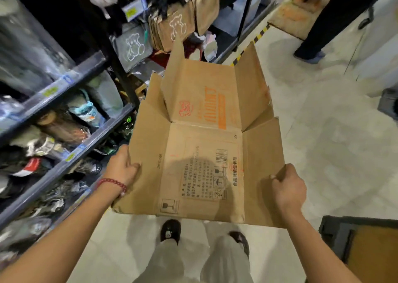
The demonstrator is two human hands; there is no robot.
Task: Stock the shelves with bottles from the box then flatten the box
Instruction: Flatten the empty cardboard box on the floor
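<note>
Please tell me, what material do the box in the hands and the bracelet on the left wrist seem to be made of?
The box looks like brown corrugated cardboard with a matte finish: it shows fold creases, open flaps and orange and black print. The bracelet seems to be a string of round dark red beads with a slight shine; whether they are stone, glass, wood or plastic cannot be told.

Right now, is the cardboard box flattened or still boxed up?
Mostly flattened: the cardboard box lies spread open, flaps splayed, held by the left hand and right hand.
</note>
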